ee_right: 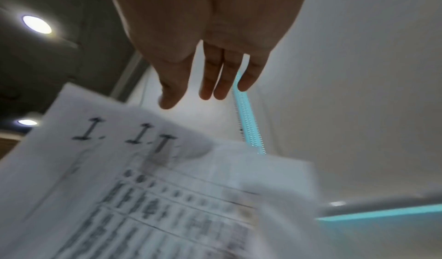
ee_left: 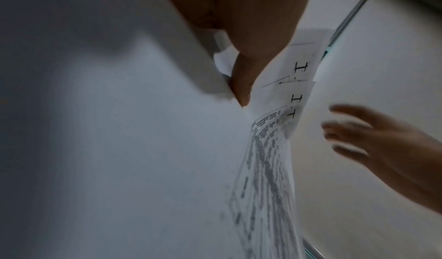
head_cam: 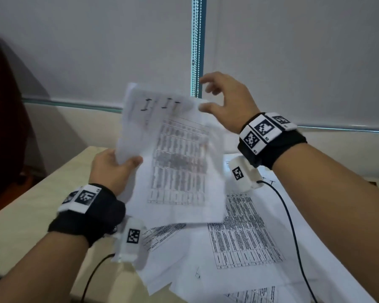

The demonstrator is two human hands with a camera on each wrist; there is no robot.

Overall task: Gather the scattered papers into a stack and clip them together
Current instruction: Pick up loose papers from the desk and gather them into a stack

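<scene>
My left hand (head_cam: 116, 165) grips a bundle of printed sheets (head_cam: 175, 154) at its left edge, thumb on the front, and holds it raised and tilted above the table. The sheets carry tables and handwritten "I" marks (ee_right: 134, 133); in the left wrist view the thumb (ee_left: 244, 85) pinches the sheets (ee_left: 270, 149) edge-on. My right hand (head_cam: 223, 99) hovers at the bundle's top right corner, fingers spread and loosely bent, holding nothing; in the right wrist view its fingers (ee_right: 215, 77) stand clear above the sheets (ee_right: 143, 197). More printed papers (head_cam: 245, 232) lie scattered on the table. No clip shows.
The beige table (head_cam: 31, 211) reaches left and toward me. A roller blind (head_cam: 96, 51) with a bead chain (head_cam: 195, 44) hangs just behind the hands. Black cables (head_cam: 291, 224) run from both wrist cameras across the papers. A dark red object (head_cam: 2, 106) stands at far left.
</scene>
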